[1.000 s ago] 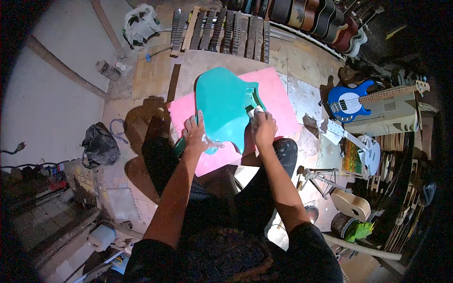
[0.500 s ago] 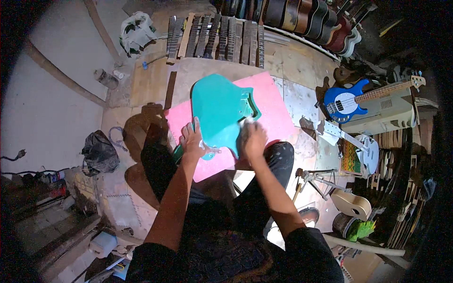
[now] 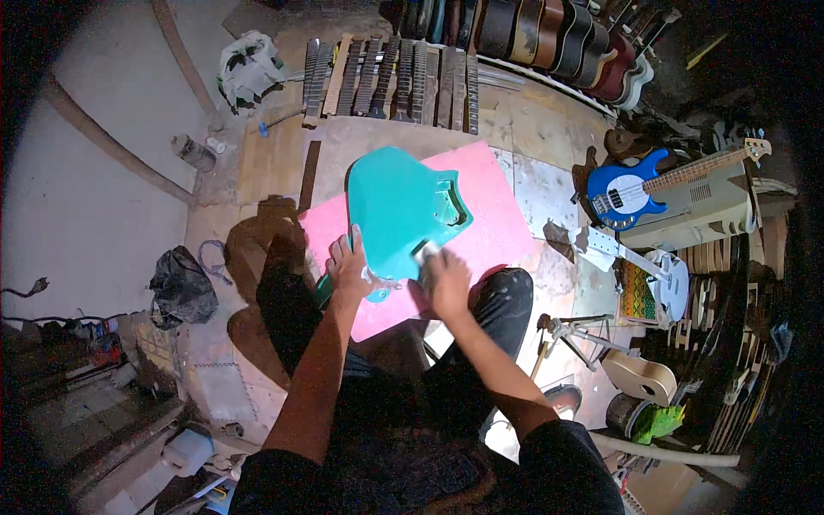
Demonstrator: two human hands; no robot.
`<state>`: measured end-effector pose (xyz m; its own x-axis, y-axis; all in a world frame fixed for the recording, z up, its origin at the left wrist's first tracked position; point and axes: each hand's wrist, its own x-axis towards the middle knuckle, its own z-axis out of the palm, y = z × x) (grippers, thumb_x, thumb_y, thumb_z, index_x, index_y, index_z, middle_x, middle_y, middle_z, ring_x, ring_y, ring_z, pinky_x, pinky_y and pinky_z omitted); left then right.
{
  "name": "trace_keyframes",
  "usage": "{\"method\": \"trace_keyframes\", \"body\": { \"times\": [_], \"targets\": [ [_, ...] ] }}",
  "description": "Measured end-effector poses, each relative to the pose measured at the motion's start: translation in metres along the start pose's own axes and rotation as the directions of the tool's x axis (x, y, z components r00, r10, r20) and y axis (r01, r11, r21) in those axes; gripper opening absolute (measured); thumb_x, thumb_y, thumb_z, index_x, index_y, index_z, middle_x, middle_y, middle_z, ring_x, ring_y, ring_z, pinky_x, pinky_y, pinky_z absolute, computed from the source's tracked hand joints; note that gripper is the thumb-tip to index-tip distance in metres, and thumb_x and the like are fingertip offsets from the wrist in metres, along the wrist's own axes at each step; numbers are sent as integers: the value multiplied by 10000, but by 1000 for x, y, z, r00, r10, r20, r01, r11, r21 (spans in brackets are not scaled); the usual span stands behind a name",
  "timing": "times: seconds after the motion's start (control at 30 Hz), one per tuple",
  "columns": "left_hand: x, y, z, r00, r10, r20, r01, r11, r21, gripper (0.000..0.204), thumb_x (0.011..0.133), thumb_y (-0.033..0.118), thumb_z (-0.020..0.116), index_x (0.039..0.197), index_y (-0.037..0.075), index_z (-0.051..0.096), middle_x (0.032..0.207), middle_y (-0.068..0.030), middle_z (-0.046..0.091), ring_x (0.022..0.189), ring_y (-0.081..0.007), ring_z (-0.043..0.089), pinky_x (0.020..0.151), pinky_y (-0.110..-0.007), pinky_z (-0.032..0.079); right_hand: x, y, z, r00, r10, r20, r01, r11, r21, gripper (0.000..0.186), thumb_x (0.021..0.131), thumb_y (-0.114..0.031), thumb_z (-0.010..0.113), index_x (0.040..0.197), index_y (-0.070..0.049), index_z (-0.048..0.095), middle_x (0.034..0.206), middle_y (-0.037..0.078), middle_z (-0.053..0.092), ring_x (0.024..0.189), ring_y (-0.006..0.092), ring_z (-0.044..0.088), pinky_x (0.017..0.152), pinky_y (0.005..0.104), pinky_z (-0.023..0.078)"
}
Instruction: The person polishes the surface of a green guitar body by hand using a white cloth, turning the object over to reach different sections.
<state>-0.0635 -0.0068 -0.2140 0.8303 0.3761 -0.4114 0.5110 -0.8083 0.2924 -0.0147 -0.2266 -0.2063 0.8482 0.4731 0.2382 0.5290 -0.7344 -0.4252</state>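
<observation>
A teal electric guitar body [image 3: 390, 202] lies flat on a pink sheet [image 3: 493, 202] in front of me, with a hollowed cavity near its right edge. My left hand [image 3: 348, 264] rests on the body's lower left part, fingers spread and lying along its edge. With my right hand [image 3: 447, 281] I hold a small pale block [image 3: 424, 251] with a dark side, its exact kind unclear, against the body's lower right edge. The fingers of that hand are curled round the block and slightly blurred.
Several guitar necks [image 3: 403, 81] lie in a row beyond the body. A blue bass guitar [image 3: 629, 190] leans at the right, above a white guitar [image 3: 674, 279]. An acoustic guitar body [image 3: 639, 376] and a metal stand [image 3: 575, 330] are nearer. A black plastic bag [image 3: 183, 287] lies left.
My right hand has moved left and toward me with the block, from beside the cavity down along the body's right edge. The left hand stays on the body.
</observation>
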Motion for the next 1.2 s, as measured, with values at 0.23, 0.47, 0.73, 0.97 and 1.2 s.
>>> {"method": "trace_keyframes", "body": {
  "times": [0.23,0.47,0.73,0.97,1.2],
  "targets": [
    [-3,5,7,995,72,-75,-74,997,-21,1662,341,677,936,1594,49,43,1519,-267,288,1410,-455,277,1115,-602,324,40,44,-28,979,203,-28,-199,974,110,383,824,-125,666,1203,-96,623,1183,193,609,1000,428,586,817,538,465],
    [-4,-2,1,998,24,-54,-24,1000,-7,1643,373,647,951,1605,114,4,1532,-207,276,1435,-418,253,1132,-589,307,-5,-22,-17,991,-35,130,33,999,20,379,864,-103,599,1239,-122,643,1276,205,575,1058,387,577,877,537,449],
    [-1,9,1,998,48,-49,-50,998,-26,1678,332,671,942,1597,40,37,1521,-294,292,1416,-469,275,1116,-614,325,47,35,-26,988,149,-37,-149,989,-3,423,818,-86,647,1237,-134,616,1130,192,604,958,412,580,806,526,453],
    [2,-13,16,993,41,-108,-43,999,-15,1631,375,613,963,1606,113,17,1519,-207,291,1409,-415,274,1103,-600,323,8,-14,-23,980,-136,146,128,990,63,414,816,-142,692,1227,-144,641,1262,176,589,1056,393,581,876,510,450],
    [-8,14,-4,998,32,-46,-32,999,-4,1571,430,547,969,1609,121,22,1501,-207,310,1405,-412,291,1088,-585,342,41,30,-16,993,110,45,-107,993,-47,369,845,-134,667,1212,-159,640,1162,154,606,964,405,594,762,522,468]
  ]
}}
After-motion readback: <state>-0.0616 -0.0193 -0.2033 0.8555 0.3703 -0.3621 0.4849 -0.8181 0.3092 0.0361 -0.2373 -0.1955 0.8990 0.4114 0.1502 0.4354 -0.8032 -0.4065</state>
